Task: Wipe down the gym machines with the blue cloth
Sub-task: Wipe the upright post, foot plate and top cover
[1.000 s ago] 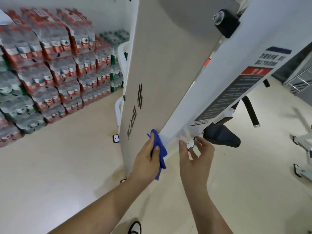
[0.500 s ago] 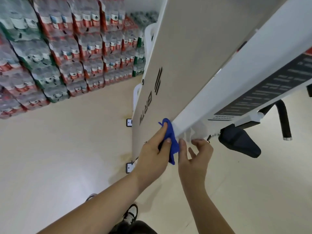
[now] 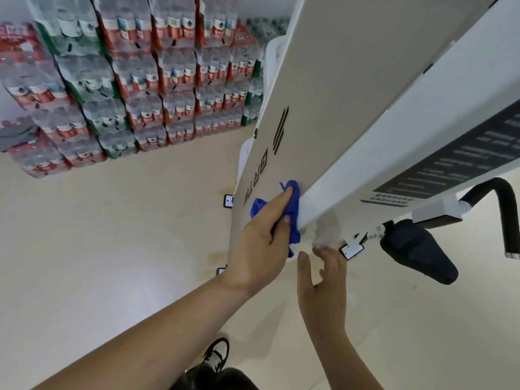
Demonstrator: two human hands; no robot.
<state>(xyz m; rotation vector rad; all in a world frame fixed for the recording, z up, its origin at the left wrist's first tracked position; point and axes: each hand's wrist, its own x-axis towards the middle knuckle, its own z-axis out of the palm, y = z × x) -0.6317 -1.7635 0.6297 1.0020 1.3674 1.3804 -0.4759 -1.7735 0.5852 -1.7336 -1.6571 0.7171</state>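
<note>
A tall gym machine fills the upper right, with a beige side panel carrying dark lettering and a white front column with a dark instruction label. My left hand grips a crumpled blue cloth and presses it against the corner where the beige panel meets the white column, low on the machine. My right hand is below the column's lower end with fingers spread, its fingertips touching or nearly touching the white surface; it holds nothing.
Shrink-wrapped packs of bottled water are stacked high along the far wall at left. A black padded seat and a black handle stick out at right. My shoe shows on the pale floor.
The view has tipped down and closer to the machine's base. My left hand pushed the cloth slightly up along the panel's corner. The right hand stays below the column, fingers spread.
</note>
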